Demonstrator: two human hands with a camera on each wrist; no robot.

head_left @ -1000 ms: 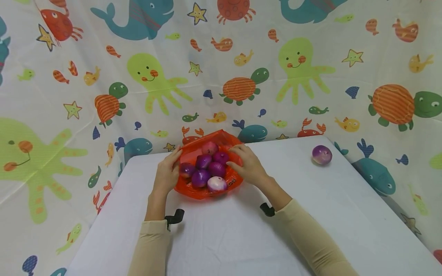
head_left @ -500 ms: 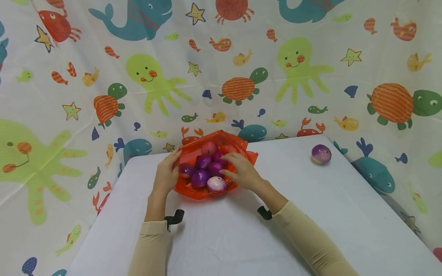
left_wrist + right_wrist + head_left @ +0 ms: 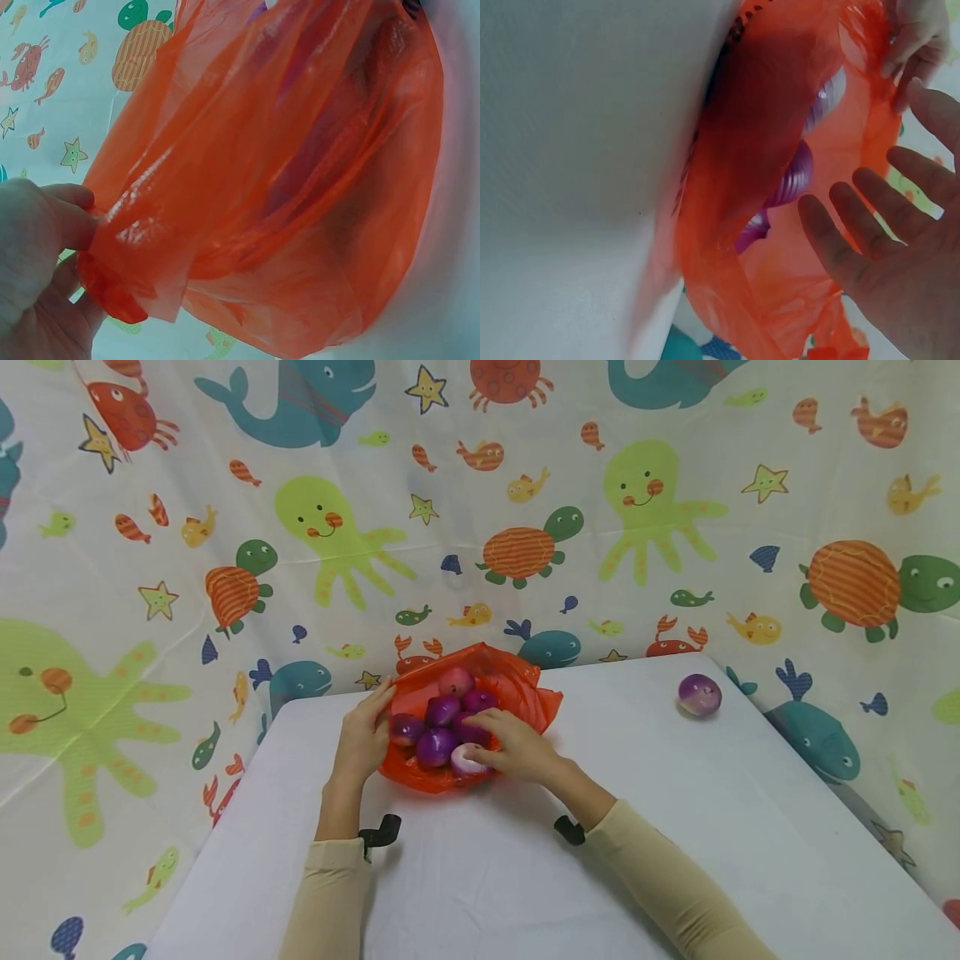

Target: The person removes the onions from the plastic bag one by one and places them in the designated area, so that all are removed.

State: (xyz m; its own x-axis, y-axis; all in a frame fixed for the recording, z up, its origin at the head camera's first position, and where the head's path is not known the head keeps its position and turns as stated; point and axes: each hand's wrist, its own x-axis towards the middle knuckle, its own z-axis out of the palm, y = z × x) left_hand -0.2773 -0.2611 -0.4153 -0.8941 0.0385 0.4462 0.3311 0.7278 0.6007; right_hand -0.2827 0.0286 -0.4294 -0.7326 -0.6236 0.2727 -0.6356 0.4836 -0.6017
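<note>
A translucent red plastic bag (image 3: 521,685) sits mouth upward on the table, holding several purple onions (image 3: 437,747). At its left rim, my left hand (image 3: 362,737) pinches the plastic between thumb and fingers, as the left wrist view shows with the bag wall (image 3: 225,195) stretched from the fingertips. My right hand (image 3: 521,750) reaches over the bag's right side, its fingers spread above the onions and hiding part of a pale one (image 3: 463,762). In the right wrist view, that hand (image 3: 907,255) holds nothing, and striped purple onions (image 3: 795,176) show beyond its fingertips.
One more purple-and-white onion (image 3: 699,696) lies apart near the table's far right corner. The table (image 3: 480,877) has a white cover. Behind it hangs a curtain (image 3: 465,468) printed with sea animals.
My right hand has left the bag's right rim and moved left and slightly nearer, over the onions. The freed rim now flares outward. My left hand stays in place.
</note>
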